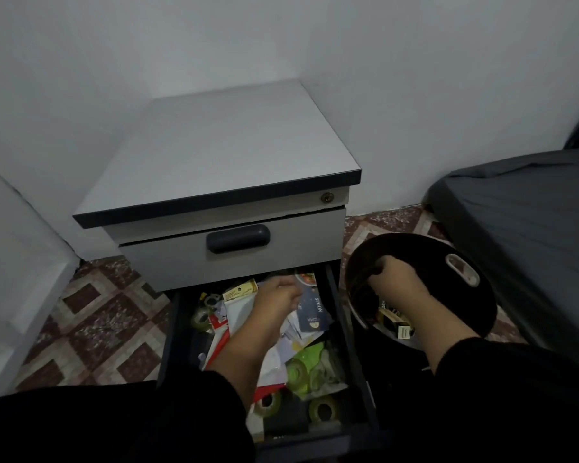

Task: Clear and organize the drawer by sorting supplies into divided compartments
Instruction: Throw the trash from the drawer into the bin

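Two hands busy here. The left hand (276, 294) reaches into the open dark metal drawer (343, 329) of the grey pedestal cabinet (214, 155), fingers curled down onto the pile of loose papers and packets (301, 315), probably to fish one piece out. It's blurred, so I can't tell if it actually has hold of anything. The right hand (386, 274) grips the rim of a round black bin lid (425, 279) and tips it up, likely keeping the bin beside the drawer open for rubbish. The drawer itself is a jumble: clear tape rolls (323, 409) near the front, a crumpled green plastic wrapper (310, 357) and a dark blue card (313, 310) on top. No dividers show under the mess. The bin's inside is mostly hidden by the lid, just some small boxes peeking out.
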### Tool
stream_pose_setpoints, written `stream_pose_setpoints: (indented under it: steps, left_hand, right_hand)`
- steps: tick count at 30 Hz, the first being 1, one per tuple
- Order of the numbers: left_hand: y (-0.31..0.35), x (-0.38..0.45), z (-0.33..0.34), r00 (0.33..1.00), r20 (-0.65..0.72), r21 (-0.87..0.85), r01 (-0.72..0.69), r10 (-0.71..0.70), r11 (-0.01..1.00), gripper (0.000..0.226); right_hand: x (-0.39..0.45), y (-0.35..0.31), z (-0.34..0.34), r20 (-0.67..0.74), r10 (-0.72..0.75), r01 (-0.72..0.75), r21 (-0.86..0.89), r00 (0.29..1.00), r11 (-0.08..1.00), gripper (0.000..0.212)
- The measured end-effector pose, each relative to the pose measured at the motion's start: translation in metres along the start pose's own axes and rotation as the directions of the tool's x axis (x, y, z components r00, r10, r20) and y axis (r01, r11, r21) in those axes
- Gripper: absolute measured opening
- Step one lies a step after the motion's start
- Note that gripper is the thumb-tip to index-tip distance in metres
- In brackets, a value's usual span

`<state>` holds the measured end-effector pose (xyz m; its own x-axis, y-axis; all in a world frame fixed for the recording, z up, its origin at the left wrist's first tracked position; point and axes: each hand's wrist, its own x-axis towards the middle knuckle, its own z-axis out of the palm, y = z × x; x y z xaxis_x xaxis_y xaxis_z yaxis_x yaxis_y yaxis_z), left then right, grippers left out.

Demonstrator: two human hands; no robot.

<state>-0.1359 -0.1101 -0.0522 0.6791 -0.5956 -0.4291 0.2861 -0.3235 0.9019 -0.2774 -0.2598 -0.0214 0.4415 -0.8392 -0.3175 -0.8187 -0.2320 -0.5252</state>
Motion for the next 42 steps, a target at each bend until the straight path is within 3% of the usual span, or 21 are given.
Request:
stream_pose_setpoints:
  steps: [5,8,10,11,13,15,18,20,26,31,37,42]
  left_hand:
    - [-0.023,-0.008,-0.066,0.976,-0.178,0.292,-0.069,0.125,0.954,0.025]
    - [-0.046,-0.009,-0.089,0.980,-0.135,0.483,-0.062,0.144,0.874,0.036]
    - [-0.063,-0.007,-0.096,0.989,-0.063,0.647,-0.064,0.137,0.760,0.044]
    - [-0.069,-0.006,-0.097,0.992,-0.031,0.727,-0.063,0.124,0.683,0.048]
    - [-0.080,-0.007,-0.095,0.995,-0.017,0.817,-0.045,0.102,0.575,0.052]
    - [-0.084,-0.010,-0.092,0.992,-0.018,0.844,-0.053,0.127,0.534,0.048]
    - [-0.079,-0.013,-0.089,0.978,-0.032,0.860,-0.078,0.207,0.503,0.040]
    - [-0.076,-0.013,-0.088,0.971,-0.104,0.869,-0.016,0.215,0.494,0.043]
    - [-0.072,-0.020,-0.085,0.940,-0.294,0.876,0.192,0.175,0.444,0.065]
    - [-0.071,-0.017,-0.089,0.934,-0.330,0.818,0.213,0.134,0.534,0.058]
    - [-0.067,-0.011,-0.095,0.937,-0.348,0.591,0.195,0.029,0.782,0.038]
    - [-0.056,-0.011,-0.102,0.954,-0.299,0.396,0.149,-0.026,0.906,0.018]
  right_hand:
    - [-0.029,-0.028,0.061,0.041,-0.280,0.283,-0.100,0.959,0.954,0.030]
    - [-0.036,-0.031,0.094,0.194,-0.299,0.326,-0.126,0.934,0.937,0.008]
    - [-0.037,-0.031,0.112,0.296,-0.317,0.372,-0.155,0.901,0.915,0.007]
    - [-0.037,-0.029,0.119,0.336,-0.330,0.405,-0.183,0.882,0.896,0.011]
    - [-0.037,-0.026,0.126,0.392,-0.331,0.452,-0.272,0.858,0.850,0.043]
    - [-0.039,-0.023,0.129,0.375,-0.336,0.459,-0.311,0.864,0.832,0.048]
    - [-0.039,-0.023,0.132,0.265,-0.341,0.415,-0.308,0.902,0.856,0.033]
    - [-0.039,-0.024,0.132,0.187,-0.330,0.372,-0.273,0.925,0.887,0.033]
    - [-0.037,-0.025,0.143,0.188,-0.201,0.239,-0.210,0.962,0.948,0.074]
    - [-0.039,-0.027,0.147,0.215,-0.230,0.278,-0.231,0.949,0.932,0.046]
    - [-0.040,-0.032,0.136,0.082,-0.295,0.307,-0.291,0.952,0.906,0.038]
    - [-0.040,-0.040,0.113,0.022,-0.247,0.248,-0.058,0.969,0.967,0.029]
